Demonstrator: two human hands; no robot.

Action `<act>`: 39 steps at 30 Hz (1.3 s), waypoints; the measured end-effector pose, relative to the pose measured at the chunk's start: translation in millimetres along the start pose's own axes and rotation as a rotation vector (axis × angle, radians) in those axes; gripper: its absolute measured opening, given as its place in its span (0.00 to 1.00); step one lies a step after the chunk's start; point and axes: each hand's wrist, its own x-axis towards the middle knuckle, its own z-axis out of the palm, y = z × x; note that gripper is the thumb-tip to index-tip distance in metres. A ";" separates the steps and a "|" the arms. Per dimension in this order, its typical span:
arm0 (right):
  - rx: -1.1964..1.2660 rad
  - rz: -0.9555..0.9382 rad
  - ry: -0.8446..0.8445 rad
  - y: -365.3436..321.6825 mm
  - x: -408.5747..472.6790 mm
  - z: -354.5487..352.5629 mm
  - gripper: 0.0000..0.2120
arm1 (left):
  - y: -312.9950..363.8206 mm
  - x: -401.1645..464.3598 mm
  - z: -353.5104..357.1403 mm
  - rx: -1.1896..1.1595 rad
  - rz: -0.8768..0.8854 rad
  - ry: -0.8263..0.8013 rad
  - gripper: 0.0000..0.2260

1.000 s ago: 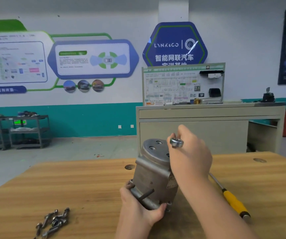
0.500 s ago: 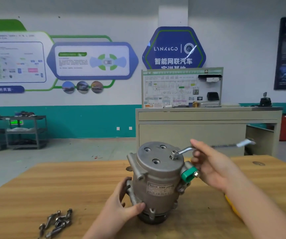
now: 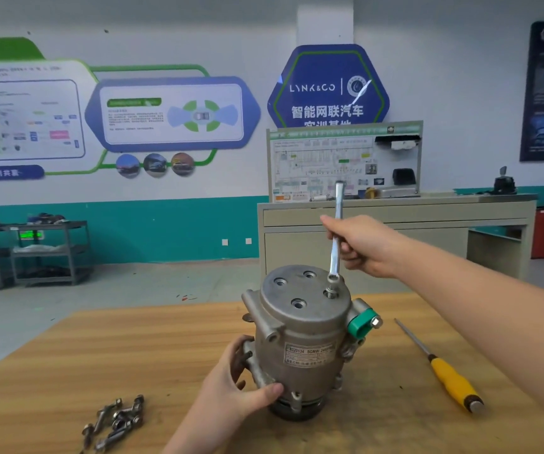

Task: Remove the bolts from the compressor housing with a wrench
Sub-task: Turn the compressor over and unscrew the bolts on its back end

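From where I watch, the compressor housing (image 3: 300, 348) stands upright on the wooden table (image 3: 51, 371) near its middle, with my left hand (image 3: 231, 385) against its lower left side and my right hand (image 3: 362, 245) up behind and to its right, holding the wrench (image 3: 336, 237), whose lower end sits on the bolt (image 3: 331, 291) at the right of the housing's top face. A pile of loose bolts (image 3: 115, 421) lies on the table to the front left, well apart from the housing, and a screwdriver (image 3: 444, 371) lies to its right. Behind the table stands a cabinet (image 3: 395, 231) with a display board (image 3: 344, 160) on top, and shelving carts (image 3: 31, 253) stand far left against the wall.
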 end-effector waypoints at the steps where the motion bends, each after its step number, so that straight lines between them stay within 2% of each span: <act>1: 0.097 -0.042 0.027 -3.3 -2.8 -1.0 0.16 | 1.4 -1.1 0.0 0.014 0.004 0.003 0.48; 5: 0.436 -0.086 0.108 0.4 -25.5 -12.3 0.12 | 3.8 -2.1 3.8 0.078 0.026 0.038 0.46; 7: 0.539 -0.106 0.142 16.5 -37.7 -15.8 0.14 | 2.8 -0.7 11.5 0.110 0.043 0.082 0.44; 9: 0.583 -0.156 0.228 32.7 -46.8 -18.4 0.18 | 3.2 1.4 21.9 0.179 0.075 0.147 0.47; 11: 0.564 -0.236 0.312 43.2 -53.5 -17.9 0.17 | 3.3 3.5 30.4 0.207 0.117 0.229 0.51; 13: 0.500 -0.336 0.377 48.2 -59.5 -13.4 0.15 | 3.1 4.8 37.9 0.194 0.110 0.271 0.51; 16: 0.414 -0.480 0.442 50.3 -69.2 -2.5 0.19 | 3.7 4.5 45.1 0.192 0.097 0.297 0.48; 24: 0.063 -0.675 0.685 63.8 -75.7 14.4 0.23 | 6.9 4.9 51.8 0.185 0.078 0.268 0.47; 29: -0.060 -0.746 0.738 64.6 -73.5 15.5 0.25 | 7.4 4.8 52.4 0.166 0.089 0.277 0.47; 34: -0.420 -0.870 0.748 62.1 -76.2 25.5 0.26 | 10.0 2.1 52.4 0.184 0.083 0.274 0.49; 39: -0.712 -0.965 0.759 61.7 -81.3 35.7 0.26 | 10.7 4.4 54.4 0.154 0.070 0.292 0.47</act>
